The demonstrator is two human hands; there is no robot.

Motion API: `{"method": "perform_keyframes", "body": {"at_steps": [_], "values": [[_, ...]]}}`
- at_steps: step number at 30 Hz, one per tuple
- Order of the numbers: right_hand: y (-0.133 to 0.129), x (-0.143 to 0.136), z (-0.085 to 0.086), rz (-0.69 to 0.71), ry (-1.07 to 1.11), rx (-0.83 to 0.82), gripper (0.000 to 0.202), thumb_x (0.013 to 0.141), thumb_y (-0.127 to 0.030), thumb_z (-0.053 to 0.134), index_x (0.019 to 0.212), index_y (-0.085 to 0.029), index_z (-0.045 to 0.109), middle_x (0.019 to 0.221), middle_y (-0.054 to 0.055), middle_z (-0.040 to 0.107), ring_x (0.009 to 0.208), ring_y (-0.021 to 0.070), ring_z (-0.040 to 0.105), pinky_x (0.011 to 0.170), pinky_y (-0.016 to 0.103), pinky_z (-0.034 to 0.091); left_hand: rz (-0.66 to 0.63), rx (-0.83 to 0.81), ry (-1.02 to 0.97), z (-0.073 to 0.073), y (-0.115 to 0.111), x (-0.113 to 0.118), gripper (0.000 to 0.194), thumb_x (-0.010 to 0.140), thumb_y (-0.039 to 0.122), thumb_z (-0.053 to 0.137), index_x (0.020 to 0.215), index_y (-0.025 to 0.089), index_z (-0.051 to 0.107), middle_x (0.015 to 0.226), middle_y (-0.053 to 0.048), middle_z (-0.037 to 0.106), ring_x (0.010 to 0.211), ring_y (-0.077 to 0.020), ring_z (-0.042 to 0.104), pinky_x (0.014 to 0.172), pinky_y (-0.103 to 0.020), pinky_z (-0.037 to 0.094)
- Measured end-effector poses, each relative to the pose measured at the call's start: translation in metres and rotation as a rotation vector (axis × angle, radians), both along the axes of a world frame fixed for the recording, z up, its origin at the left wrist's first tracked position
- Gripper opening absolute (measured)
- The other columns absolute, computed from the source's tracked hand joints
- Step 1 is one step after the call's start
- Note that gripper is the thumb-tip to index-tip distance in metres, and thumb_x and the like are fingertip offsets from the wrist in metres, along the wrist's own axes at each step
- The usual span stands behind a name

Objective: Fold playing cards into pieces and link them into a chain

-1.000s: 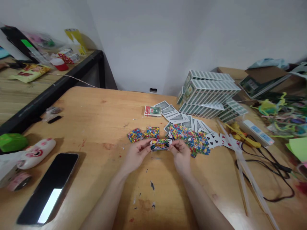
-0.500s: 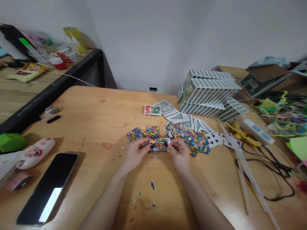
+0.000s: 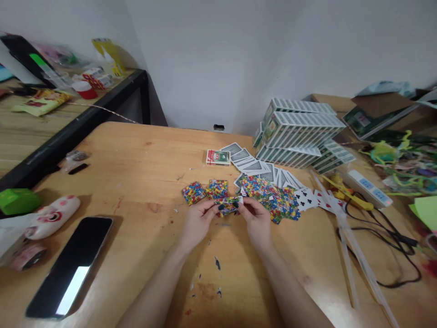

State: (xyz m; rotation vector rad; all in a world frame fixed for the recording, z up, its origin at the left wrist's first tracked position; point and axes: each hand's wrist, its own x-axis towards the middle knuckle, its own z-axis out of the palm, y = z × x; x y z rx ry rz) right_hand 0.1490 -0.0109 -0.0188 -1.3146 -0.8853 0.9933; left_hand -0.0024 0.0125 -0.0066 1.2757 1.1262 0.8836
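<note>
Between my two hands is a playing card (image 3: 229,206), bent across its middle, with its colourful patterned side showing along the top. My left hand (image 3: 200,222) pinches its left end and my right hand (image 3: 255,220) pinches its right end, thumbs facing me. Just beyond my left hand lie two small squares of folded cards (image 3: 217,188) with the same bright pattern. Past my right hand spreads a pile of bright patterned cards (image 3: 269,196), and some face-up club cards (image 3: 305,199) lie at its right end. Whether one card or more is in my fingers, I cannot tell.
Green-backed cards (image 3: 252,165) fan out behind the pile, beside a red and green card box (image 3: 218,157). Striped card boxes (image 3: 303,130) are stacked at the back right. A phone (image 3: 70,266) lies left; clear plastic strips (image 3: 358,255), cables and a power strip (image 3: 369,187) lie right.
The card in my hands has tilted and folded over further, so less of its picture face shows. Both hands stay in nearly the same place. The view has shifted slightly.
</note>
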Motion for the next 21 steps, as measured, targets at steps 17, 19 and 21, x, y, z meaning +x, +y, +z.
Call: {"method": "perform_keyframes", "body": {"at_steps": [17,19,21], "values": [[-0.003,0.005,0.009,0.224,0.253,-0.108,0.018,0.06,-0.028,0.072,0.062,-0.018,0.058,0.054,-0.004,0.054,0.046,0.0079,0.042,0.043,0.019,0.03,-0.218,-0.286,-0.42,0.009,0.0,-0.011,0.041,0.056,0.018,0.074,0.096,0.017,0.065,0.089,-0.006,0.065,0.07,-0.016,0.058,0.056,-0.025,0.05],[-0.003,0.004,0.01,0.261,0.261,-0.13,0.02,0.059,-0.03,0.073,0.061,-0.018,0.057,0.055,-0.004,0.054,0.046,0.0082,0.043,0.044,0.02,0.031,-0.265,-0.299,-0.45,0.009,-0.001,-0.012,0.044,0.055,0.017,0.075,0.097,0.016,0.064,0.089,-0.006,0.063,0.073,-0.0165,0.058,0.055,-0.023,0.05],[-0.003,0.004,0.01,0.293,0.266,-0.141,0.021,0.057,-0.03,0.074,0.061,-0.018,0.058,0.055,-0.003,0.056,0.046,0.0088,0.045,0.045,0.02,0.034,-0.307,-0.31,-0.475,0.009,-0.001,-0.013,0.046,0.054,0.016,0.076,0.098,0.015,0.063,0.088,-0.007,0.061,0.075,-0.0169,0.057,0.056,-0.022,0.05]]}}
